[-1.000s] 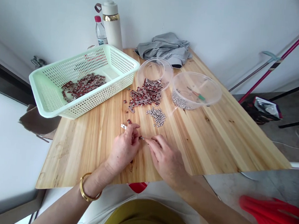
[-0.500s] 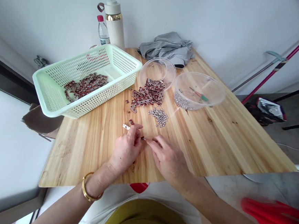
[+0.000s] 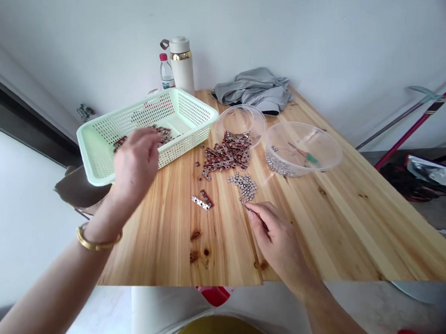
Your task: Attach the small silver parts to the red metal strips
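My left hand is raised over the near rim of the pale green basket. Its fingers are curled, and whatever lies between them is hidden. Inside the basket are reddish-brown strips with metal fittings. My right hand pinches a thin dark tool, whose kind I cannot make out. The tool's tip points at the near edge of a pile of small silver nut-like pieces. Left of that pile, a silver perforated strip lies beside a short reddish-brown piece.
More reddish-brown strips are heaped partly on a clear round lid. A clear round tub holds silver pieces and a green-handled tool. Behind stand a white flask, a water bottle and a grey cloth.
My left hand has left the table's middle and moved left and up to the basket. My right hand has moved the tool over to the silver pile. The view has shifted slightly.
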Demonstrator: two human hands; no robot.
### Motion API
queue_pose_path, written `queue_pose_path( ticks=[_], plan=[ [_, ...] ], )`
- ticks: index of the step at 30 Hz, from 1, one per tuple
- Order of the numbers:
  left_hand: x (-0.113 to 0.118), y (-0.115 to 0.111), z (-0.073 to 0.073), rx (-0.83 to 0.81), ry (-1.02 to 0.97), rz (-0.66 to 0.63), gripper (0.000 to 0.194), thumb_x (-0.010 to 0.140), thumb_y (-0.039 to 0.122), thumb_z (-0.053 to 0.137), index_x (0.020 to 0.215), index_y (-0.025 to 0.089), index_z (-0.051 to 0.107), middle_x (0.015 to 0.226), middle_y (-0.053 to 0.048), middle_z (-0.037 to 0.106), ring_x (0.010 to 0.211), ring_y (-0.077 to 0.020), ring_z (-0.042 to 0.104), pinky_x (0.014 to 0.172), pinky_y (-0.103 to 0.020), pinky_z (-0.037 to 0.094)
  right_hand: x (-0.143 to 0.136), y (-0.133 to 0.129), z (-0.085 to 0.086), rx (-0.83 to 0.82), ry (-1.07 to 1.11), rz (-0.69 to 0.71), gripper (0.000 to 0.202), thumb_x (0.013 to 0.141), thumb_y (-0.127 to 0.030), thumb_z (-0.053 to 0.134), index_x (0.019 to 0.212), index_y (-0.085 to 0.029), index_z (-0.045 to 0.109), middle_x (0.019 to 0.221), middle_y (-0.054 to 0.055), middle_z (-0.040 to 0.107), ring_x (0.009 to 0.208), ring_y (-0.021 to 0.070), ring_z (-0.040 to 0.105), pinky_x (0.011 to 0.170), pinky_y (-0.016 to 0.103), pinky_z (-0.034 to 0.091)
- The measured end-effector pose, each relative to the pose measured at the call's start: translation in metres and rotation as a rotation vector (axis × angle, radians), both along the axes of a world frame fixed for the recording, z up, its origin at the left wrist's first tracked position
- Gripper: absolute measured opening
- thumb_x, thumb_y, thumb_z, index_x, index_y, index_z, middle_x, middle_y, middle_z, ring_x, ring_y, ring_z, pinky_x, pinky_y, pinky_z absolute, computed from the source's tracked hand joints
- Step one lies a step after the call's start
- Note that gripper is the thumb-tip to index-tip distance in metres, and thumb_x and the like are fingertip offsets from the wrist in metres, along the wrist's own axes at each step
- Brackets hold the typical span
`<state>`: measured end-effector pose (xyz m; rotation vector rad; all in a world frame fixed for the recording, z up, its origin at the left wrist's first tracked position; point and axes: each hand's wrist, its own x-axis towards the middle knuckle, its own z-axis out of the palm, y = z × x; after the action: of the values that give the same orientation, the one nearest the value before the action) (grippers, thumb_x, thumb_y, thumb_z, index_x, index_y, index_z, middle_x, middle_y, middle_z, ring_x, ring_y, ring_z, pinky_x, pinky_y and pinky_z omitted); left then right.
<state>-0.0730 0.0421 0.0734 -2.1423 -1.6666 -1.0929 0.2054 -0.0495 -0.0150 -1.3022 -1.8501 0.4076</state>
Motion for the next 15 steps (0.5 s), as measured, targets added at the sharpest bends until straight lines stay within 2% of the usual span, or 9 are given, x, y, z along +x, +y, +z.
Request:
queue_pose_path(
  ticks=[1,3,6,8,10,12,15],
  plan=[
    [0.008,-0.006,-0.011,-0.044,-0.005,-0.077,0.021,0.089,0.012,0.049,0.099,0.015,0.067,0.11,-0.007,0.066,0.094,-0.0153,0.062,0.078,-0.029,0.055,0.002,0.002,0.001,-0.004,-0.008,-0.003,0.022,0.096,-0.023,0.044,0.105,-0.021,0.064,0.092,0.008,0.067,0.083,0.0186,0.066,0.072,0.03,0.054],
    [0.026,-0.024,-0.035,-0.277,0.009,-0.197,0.02,0.088,0.014,0.052,0.101,0.017,0.067,0.108,-0.006,0.065,0.081,-0.0131,0.062,0.07,-0.027,0.055,0.005,0.007,0.003,-0.012,-0.032,-0.002,0.022,0.095,-0.026,0.045,0.104,-0.02,0.064,0.09,0.008,0.067,0.08,0.0184,0.066,0.069,0.03,0.055],
    [0.046,-0.046,-0.062,-0.521,0.129,-0.247,0.02,0.083,0.014,0.057,0.1,0.019,0.067,0.102,-0.007,0.062,0.087,-0.018,0.062,0.07,-0.029,0.055,0.011,0.012,0.002,0.002,-0.045,0.011,0.022,0.095,-0.026,0.046,0.104,-0.02,0.064,0.09,0.008,0.067,0.08,0.0186,0.066,0.071,0.031,0.055],
    [0.048,-0.053,-0.069,-0.578,0.173,-0.219,0.017,0.083,0.012,0.055,0.094,0.02,0.067,0.098,-0.007,0.06,0.087,-0.0192,0.061,0.07,-0.031,0.054,0.014,0.015,0.0,0.001,-0.047,0.015,0.021,0.095,-0.027,0.046,0.105,-0.02,0.063,0.092,0.008,0.068,0.082,0.0188,0.065,0.071,0.032,0.054],
    [0.045,-0.059,-0.071,-0.59,0.185,-0.199,0.019,0.085,0.012,0.051,0.088,0.021,0.067,0.095,-0.006,0.058,0.081,-0.0177,0.06,0.067,-0.03,0.053,0.017,0.016,-0.001,-0.012,-0.052,0.007,0.02,0.095,-0.027,0.047,0.105,-0.02,0.063,0.094,0.008,0.068,0.083,0.0187,0.065,0.07,0.031,0.054],
    [0.04,-0.067,-0.07,-0.587,0.181,-0.234,0.022,0.087,0.011,0.048,0.088,0.021,0.067,0.094,-0.006,0.058,0.079,-0.0168,0.06,0.064,-0.028,0.052,0.02,0.016,-0.003,-0.025,-0.056,-0.004,0.019,0.095,-0.026,0.047,0.104,-0.02,0.063,0.094,0.008,0.068,0.082,0.0182,0.065,0.069,0.031,0.053],
    [0.032,-0.079,-0.072,-0.586,0.104,-0.33,0.023,0.088,0.011,0.046,0.093,0.021,0.066,0.094,-0.005,0.061,0.083,-0.0161,0.062,0.068,-0.027,0.053,0.022,0.015,-0.004,-0.027,-0.061,-0.007,0.019,0.095,-0.026,0.048,0.102,-0.019,0.063,0.091,0.007,0.068,0.08,0.0182,0.065,0.069,0.031,0.053]
  ],
)
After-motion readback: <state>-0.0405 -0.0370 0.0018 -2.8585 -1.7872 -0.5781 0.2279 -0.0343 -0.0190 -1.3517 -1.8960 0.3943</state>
